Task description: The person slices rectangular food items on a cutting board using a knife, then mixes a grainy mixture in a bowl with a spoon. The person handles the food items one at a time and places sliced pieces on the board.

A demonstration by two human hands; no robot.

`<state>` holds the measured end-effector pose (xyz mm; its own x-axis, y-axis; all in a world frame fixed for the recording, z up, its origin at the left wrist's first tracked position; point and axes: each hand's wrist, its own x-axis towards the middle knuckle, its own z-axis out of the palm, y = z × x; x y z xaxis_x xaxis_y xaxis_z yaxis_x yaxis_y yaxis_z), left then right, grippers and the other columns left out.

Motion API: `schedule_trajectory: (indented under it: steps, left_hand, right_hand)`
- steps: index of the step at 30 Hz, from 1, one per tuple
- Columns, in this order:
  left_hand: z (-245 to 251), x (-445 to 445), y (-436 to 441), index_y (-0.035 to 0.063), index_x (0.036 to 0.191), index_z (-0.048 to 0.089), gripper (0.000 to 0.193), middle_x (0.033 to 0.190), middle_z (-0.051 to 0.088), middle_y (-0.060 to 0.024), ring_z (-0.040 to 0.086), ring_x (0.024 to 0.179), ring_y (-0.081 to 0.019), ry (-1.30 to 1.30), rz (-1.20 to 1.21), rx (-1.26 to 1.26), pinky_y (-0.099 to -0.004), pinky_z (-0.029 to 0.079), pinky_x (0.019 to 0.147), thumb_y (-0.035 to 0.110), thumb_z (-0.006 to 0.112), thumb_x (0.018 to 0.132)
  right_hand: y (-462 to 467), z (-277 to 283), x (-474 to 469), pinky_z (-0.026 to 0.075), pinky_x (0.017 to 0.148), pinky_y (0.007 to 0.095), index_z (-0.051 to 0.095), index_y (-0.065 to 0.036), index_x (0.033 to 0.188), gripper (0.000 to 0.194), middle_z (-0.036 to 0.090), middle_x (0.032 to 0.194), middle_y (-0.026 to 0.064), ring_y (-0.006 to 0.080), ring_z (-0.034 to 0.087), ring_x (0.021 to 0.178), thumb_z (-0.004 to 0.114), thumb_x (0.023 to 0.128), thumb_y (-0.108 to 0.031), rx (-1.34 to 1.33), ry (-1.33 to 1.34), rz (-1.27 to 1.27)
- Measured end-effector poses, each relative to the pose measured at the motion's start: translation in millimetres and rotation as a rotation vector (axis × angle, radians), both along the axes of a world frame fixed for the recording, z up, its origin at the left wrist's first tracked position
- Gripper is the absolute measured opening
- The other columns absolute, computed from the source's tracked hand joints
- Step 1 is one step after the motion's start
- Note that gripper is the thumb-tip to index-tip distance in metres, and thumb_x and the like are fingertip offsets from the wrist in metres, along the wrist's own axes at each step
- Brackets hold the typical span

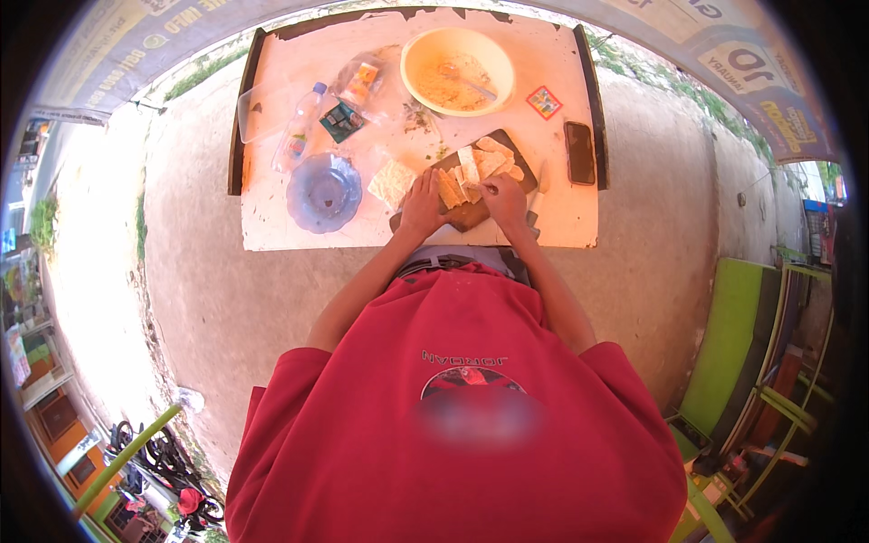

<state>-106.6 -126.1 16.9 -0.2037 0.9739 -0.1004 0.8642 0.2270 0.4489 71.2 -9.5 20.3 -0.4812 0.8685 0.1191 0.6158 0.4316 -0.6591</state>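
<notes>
Sliced pale food pieces, maybe tempeh [490, 161], lie heaped on a dark cutting board [468, 218] at the table's near edge. My left hand [422, 203] rests at the board's left side, its fingers against the slices and beside a flat pale block [392, 183]. My right hand [504, 197] is over the board's right part, fingers bent with the tips at a slice; whether it grips that slice is unclear. A knife [540, 186] lies just right of the board. A blue scalloped plate [324, 193] stands to the left.
On the white table [271, 227] are a yellow basin [499, 102] with crumbly batter and a spoon, a plastic bottle [302, 125], a green packet [341, 121], an orange-and-white packet [360, 83], a red-edged sachet [544, 102] and a phone [579, 153]. A green bench [723, 339] stands at right.
</notes>
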Motion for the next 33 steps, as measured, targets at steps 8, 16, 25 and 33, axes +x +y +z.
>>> schedule_trajectory:
  steps: [8,16,25,33]
  left_hand:
    - [2.1,1.0,1.0,-0.007,0.152,0.024,0.119,0.154,0.036,-0.019,0.039,0.137,-0.0332,-0.032,0.02,0.01,-0.0413,0.038,0.114,0.047,0.088,0.067]
    - [-0.7,-1.0,0.0,-0.0072,0.152,0.024,0.12,0.154,0.036,-0.02,0.04,0.137,-0.0335,-0.002,-0.004,0.007,-0.0418,0.038,0.114,0.047,0.088,0.066]
    - [-3.3,-0.9,-0.6,-0.0068,0.151,0.026,0.12,0.154,0.036,-0.0199,0.038,0.139,-0.034,0.014,0.003,-0.003,-0.0411,0.036,0.115,0.048,0.089,0.064]
    - [-2.2,-2.3,-0.7,-0.0063,0.151,0.026,0.119,0.154,0.037,-0.0201,0.041,0.137,-0.0352,-0.009,0.0,0.029,-0.0428,0.041,0.111,0.046,0.089,0.065]
  right_hand:
    - [4.8,9.1,-6.5,0.055,0.071,0.0348,0.07,0.0,0.091,0.018,0.071,0.084,0.0139,0.0244,0.071,0.077,0.075,0.085,-0.017,-0.125,0.211,-0.11]
    - [-9.9,25.5,-10.7,0.054,0.07,0.0383,0.07,-0.003,0.092,0.026,0.07,0.084,0.0138,0.0292,0.07,0.077,0.074,0.083,-0.027,-0.217,0.08,-0.076]
    - [-9.0,4.1,-14.3,0.054,0.069,0.0347,0.073,-0.002,0.1,0.032,0.071,0.078,0.0118,0.0227,0.068,0.07,0.077,0.083,-0.028,-0.352,0.155,-0.063]
    - [-0.8,9.0,-13.7,0.05,0.058,0.0254,0.071,0.005,0.1,0.031,0.069,0.076,0.0055,0.0107,0.064,0.065,0.075,0.089,-0.023,-0.72,0.434,-0.228]
